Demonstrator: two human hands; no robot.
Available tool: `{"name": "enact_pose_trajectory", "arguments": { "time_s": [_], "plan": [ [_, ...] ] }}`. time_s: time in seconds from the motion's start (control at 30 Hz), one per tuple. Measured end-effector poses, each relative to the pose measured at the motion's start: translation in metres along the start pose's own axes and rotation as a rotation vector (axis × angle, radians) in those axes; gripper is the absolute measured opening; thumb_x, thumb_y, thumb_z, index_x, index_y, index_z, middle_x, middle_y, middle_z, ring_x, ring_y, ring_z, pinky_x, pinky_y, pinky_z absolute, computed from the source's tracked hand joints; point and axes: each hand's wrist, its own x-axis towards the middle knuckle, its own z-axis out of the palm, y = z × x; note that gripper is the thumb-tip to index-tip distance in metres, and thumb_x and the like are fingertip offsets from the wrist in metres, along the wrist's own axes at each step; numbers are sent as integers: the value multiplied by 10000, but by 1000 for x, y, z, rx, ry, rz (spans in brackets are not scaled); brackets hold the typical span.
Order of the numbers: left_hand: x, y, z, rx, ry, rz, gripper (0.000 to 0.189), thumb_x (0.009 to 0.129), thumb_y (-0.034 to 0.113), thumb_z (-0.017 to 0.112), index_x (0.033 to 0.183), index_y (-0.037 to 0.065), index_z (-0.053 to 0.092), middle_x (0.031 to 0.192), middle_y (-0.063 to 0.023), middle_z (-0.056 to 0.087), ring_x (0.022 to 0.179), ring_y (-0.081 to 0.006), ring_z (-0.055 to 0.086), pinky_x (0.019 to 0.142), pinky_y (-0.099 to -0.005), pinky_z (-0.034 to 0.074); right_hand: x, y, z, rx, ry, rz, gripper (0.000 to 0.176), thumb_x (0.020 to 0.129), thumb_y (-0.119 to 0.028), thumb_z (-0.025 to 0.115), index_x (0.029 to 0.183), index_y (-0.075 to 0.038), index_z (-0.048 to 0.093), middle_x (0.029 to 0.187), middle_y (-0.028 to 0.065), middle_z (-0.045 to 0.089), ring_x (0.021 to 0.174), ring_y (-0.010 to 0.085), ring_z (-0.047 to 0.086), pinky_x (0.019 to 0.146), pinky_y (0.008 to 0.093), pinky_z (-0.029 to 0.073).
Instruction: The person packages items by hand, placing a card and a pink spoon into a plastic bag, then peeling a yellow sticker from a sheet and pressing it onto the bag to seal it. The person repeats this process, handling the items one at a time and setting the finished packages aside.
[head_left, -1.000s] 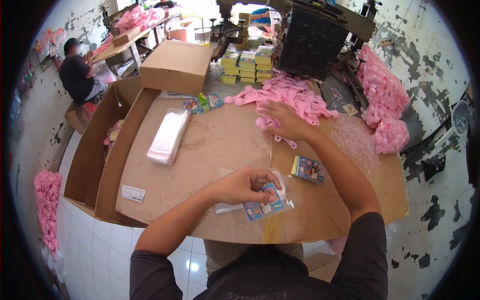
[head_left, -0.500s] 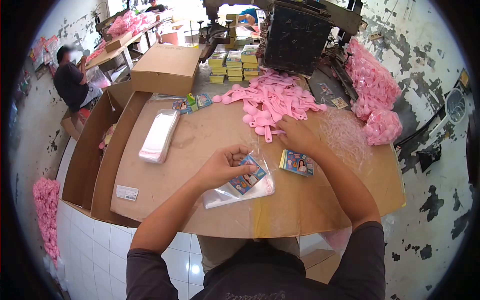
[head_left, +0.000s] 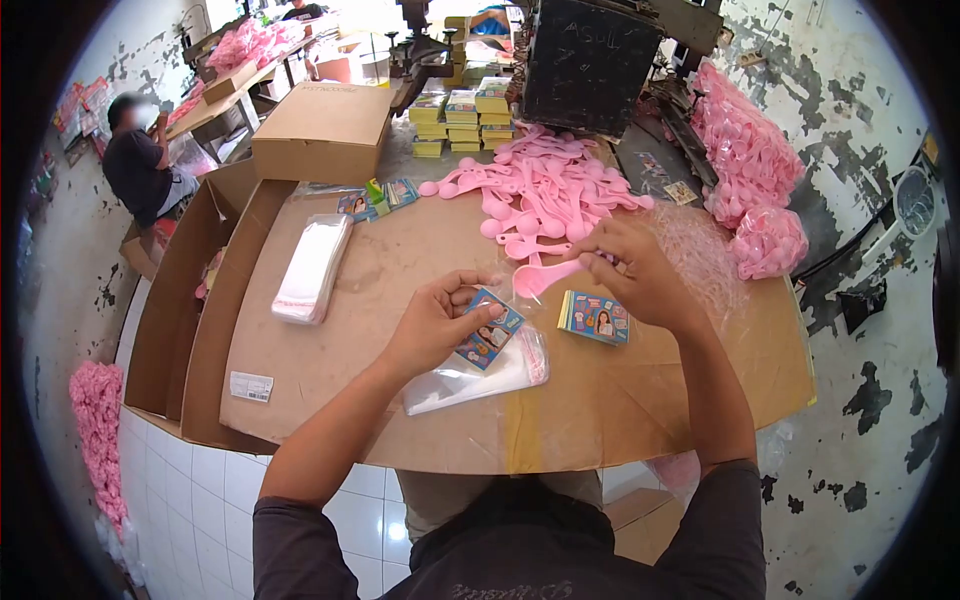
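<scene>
My left hand [head_left: 435,325] is curled over a printed card [head_left: 490,330], thumb and fingertips pinching its near edge; the card lies tilted on a clear plastic bag [head_left: 480,375] that lies flat on the cardboard-covered desk [head_left: 400,250], just in front of me; whether the card's lower end is already inside the bag's mouth I cannot tell. My right hand [head_left: 640,275] is pressed together at the fingertips, pinching the handle of a pink spoon [head_left: 545,277]; the spoon is lifted off the desk, its bowl pointing toward my left hand and hanging just beyond the card, apart from it.

Just beside my right wrist, on the desk, sits a small stack of cards [head_left: 595,318] of the same print; beyond my right hand spreads a loose pile of pink spoons [head_left: 550,190]; to the right of it lies a heap of thin clear plastic [head_left: 695,265].

Well to the left a stack of clear bags [head_left: 313,268] lies lengthwise; a few more cards [head_left: 380,197] rest at the far edge near it; a closed cardboard box [head_left: 320,130] stands behind them. Yellow and green stacks [head_left: 462,120] sit beside a dark machine [head_left: 585,65]; bagged pink spoons [head_left: 745,150] are heaped along the right wall; a person [head_left: 135,165] sits at the far left, well apart from my desk.
</scene>
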Motion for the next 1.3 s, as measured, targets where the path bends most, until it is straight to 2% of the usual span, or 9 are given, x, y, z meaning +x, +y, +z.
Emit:
{"name": "enact_pose_trajectory", "arguments": {
  "time_s": [0.3,0.4,0.5,0.8,0.9,1.0,1.1,1.2,1.3],
  "plan": [
    [-1,-2,0,20,-61,-35,332,989,76,688,1292,-45,626,1071,-92,755,917,-89,707,773,-230,594,-1,2,12,43,-13,-156,166,942,-48,642,1078,-27,734,925,78,640,857,177,611,774,336,491],
    [-3,2,2,35,-51,-79,340,993,76,683,1301,-52,625,1063,-92,758,926,-85,703,778,-229,589,-2,1,19,207,-16,27,224,946,-22,661,1169,-6,665,960,66,659,856,133,639,755,295,512],
    [-3,2,4,25,-59,-56,342,993,76,682,1303,-55,622,1060,-94,758,922,-84,703,774,-229,587,1,-7,32,694,195,67,280,951,-8,686,1210,8,580,982,67,676,848,111,674,721,249,526],
    [-5,1,7,96,-85,-54,356,996,81,681,1318,-55,618,1064,-97,758,925,-83,702,772,-239,587,2,-1,36,681,267,115,266,947,-26,723,1149,9,553,975,87,698,868,134,709,714,235,541],
    [-3,-7,7,59,-87,19,352,997,86,682,1316,-52,622,1055,-90,759,915,-79,701,755,-235,583,2,3,48,738,274,17,275,940,-13,726,1154,10,555,974,98,704,872,126,703,712,229,536],
    [-6,3,8,118,-92,-35,347,1010,116,671,1312,-49,624,1064,-74,754,906,-72,693,751,-232,574,0,-9,49,527,390,-29,237,932,14,724,1118,-2,578,973,96,708,861,113,698,711,223,528],
    [-8,10,10,85,-99,-66,342,1027,158,655,1312,-29,628,1073,-62,747,896,-62,682,757,-234,567,-8,-5,62,498,315,-28,210,946,-14,712,1126,-5,604,949,72,715,901,129,698,762,269,536],
    [-5,-1,5,-27,-144,-9,329,1040,175,635,1317,-2,629,1077,-57,742,899,-48,672,765,-222,554,-8,-4,61,215,72,-254,204,976,-49,671,1173,-13,628,1054,74,706,1042,170,672,866,326,522],
    [-7,7,2,-63,-178,-75,323,1042,154,632,1310,-25,616,1112,-63,735,1002,-78,676,856,-238,553,-5,-6,54,464,32,-112,221,977,-48,632,1195,-20,652,1202,98,667,1171,205,614,959,365,488]
  ]
}}
